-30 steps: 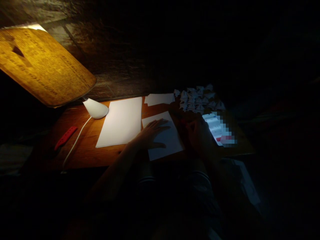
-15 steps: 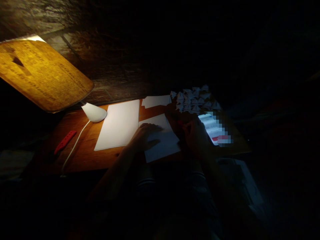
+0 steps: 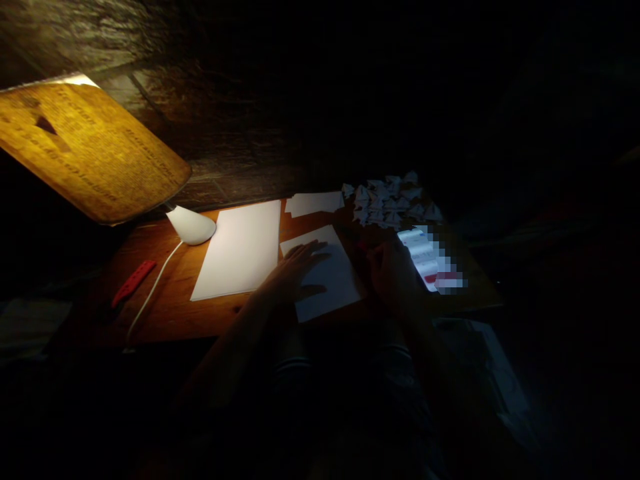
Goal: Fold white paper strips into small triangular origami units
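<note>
My left hand (image 3: 295,267) lies flat with fingers spread on a white sheet of paper (image 3: 333,290), pressing it to the wooden table (image 3: 173,320). Just right of the sheet, in deep shadow, is my right hand (image 3: 387,267), its fingers closed. A small red thing (image 3: 361,248) shows at its fingertips; its kind is too dark to make out. To the left of my left hand lies a larger stack of white paper (image 3: 240,250). A lit phone (image 3: 420,253) rests close beside my right hand, its screen partly blurred.
A white lamp base (image 3: 193,227) with a printed yellow-brown shade (image 3: 95,153) stands at the left, its cord (image 3: 155,283) trailing forward. Near it lies a long red object (image 3: 134,281) with holes. Smaller paper pieces (image 3: 315,203) and several folded paper shapes (image 3: 385,200) sit at the back.
The sheet under my left hand has shifted slightly, and that hand's fingers are spread wider on it. My right hand stays in almost the same place.
</note>
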### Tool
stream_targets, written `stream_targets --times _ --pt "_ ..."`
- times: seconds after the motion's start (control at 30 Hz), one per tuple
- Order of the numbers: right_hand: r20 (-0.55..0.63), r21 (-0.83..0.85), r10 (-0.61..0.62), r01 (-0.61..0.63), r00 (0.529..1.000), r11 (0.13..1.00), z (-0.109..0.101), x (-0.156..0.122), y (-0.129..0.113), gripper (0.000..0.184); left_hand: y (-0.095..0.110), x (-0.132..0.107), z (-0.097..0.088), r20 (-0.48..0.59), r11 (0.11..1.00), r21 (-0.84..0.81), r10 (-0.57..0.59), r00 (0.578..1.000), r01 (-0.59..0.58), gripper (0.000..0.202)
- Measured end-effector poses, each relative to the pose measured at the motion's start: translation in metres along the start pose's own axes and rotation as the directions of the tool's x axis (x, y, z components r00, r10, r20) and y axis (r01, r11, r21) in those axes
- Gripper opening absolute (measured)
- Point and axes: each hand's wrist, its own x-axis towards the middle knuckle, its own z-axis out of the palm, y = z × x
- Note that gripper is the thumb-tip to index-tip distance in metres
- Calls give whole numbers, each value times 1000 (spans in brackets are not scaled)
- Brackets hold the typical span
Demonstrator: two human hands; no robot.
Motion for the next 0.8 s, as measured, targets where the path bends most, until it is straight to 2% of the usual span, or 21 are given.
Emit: stream_targets --times 0.3,0.47,0.57,0.67,0.8 --pt "-36 -17 -7 6 999 1000 4 -1 3 11 -4 0 5 -23 1000 3 6 1000 -6 77" --pt "-24 -19 -35 34 999 999 -2 6 -3 11 -3 3 6 -8 1000 24 -9 1000 10 78" --pt "-14 -38 -91 91 996 995 -2 28 -17 16 -3 5 5 3 999 38 -30 1000 30 80" --pt "0 -50 -133 133 991 990 10 68 -38 18 -5 10 -3 22 995 73 -63 998 61 81" --pt "67 -55 -168 172 983 984 37 128 -63 21 -21 30 -21 48 998 65 2 999 -5 60"
